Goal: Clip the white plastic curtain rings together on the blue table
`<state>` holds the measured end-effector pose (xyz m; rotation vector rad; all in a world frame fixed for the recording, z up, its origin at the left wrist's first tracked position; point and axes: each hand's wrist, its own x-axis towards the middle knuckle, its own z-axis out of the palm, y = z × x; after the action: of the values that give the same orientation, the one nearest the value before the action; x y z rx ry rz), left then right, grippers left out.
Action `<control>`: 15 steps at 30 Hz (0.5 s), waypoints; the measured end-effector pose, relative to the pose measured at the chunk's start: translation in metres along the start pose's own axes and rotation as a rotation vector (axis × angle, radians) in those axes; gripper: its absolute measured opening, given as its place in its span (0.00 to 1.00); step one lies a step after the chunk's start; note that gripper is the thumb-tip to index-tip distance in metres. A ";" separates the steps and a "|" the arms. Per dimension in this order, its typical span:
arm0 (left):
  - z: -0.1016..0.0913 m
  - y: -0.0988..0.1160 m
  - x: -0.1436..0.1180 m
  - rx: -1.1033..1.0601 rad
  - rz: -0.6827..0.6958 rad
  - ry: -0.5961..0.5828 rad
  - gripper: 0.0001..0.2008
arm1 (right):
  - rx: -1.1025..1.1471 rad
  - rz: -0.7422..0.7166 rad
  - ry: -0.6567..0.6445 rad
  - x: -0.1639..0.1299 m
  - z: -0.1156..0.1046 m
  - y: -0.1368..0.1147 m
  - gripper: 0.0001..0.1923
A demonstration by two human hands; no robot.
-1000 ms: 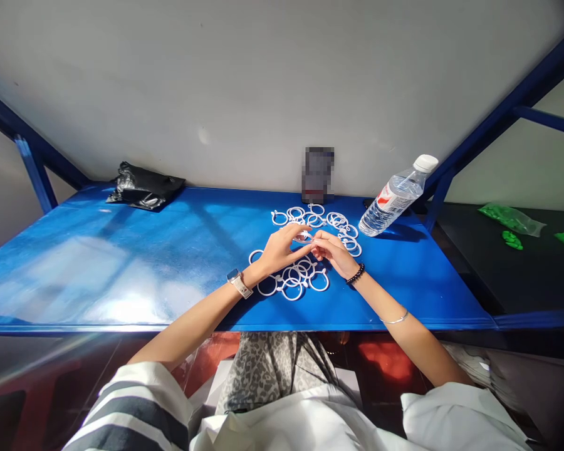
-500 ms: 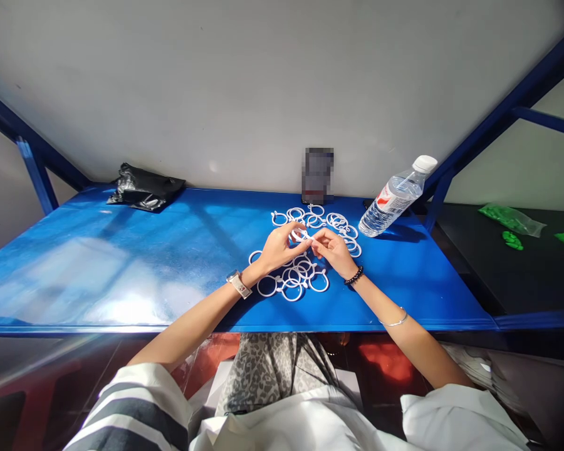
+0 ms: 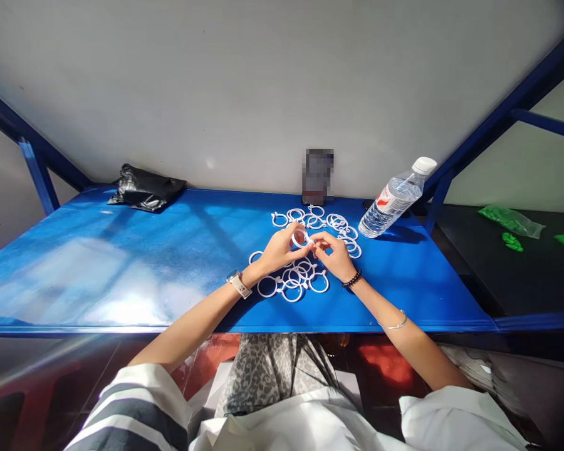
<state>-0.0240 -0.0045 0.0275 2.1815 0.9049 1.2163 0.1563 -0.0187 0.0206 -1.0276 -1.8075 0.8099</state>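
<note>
My left hand (image 3: 279, 249) is closed around one side of a white curtain ring (image 3: 299, 245), held just above the table. My right hand (image 3: 335, 258) pinches at the small tab on the ring's right side, its fingertips almost meeting the left thumb. Whatever lies between the fingertips is too small to make out. Below and toward me, several similar white rings (image 3: 292, 299) overlap in a loose pile, partly covered by my left hand. Beyond the hands, more white rings (image 3: 337, 221) lie in a curved group.
A tilted water bottle (image 3: 389, 202) stands on the blue table (image 3: 390, 288) at the right. A blurred phone-like object (image 3: 317, 177) leans on the back wall. At the back left lies a black plastic bag (image 3: 146, 189). Green pieces in a clear bag (image 3: 510, 219) rest on a dark surface farther right.
The held ring has turned a little, showing more of its round opening. My right fingers have shifted slightly at its tab. The rings on the table stay put.
</note>
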 end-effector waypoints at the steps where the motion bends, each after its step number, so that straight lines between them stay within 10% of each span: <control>1: 0.000 0.000 0.000 0.004 0.003 -0.002 0.15 | -0.005 -0.004 -0.002 0.000 0.000 0.000 0.09; 15: -0.002 -0.004 -0.002 0.150 0.099 -0.022 0.15 | -0.084 -0.073 -0.077 -0.002 0.000 0.006 0.10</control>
<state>-0.0278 -0.0035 0.0244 2.3789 0.9154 1.2024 0.1586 -0.0184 0.0150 -0.9889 -1.9471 0.7435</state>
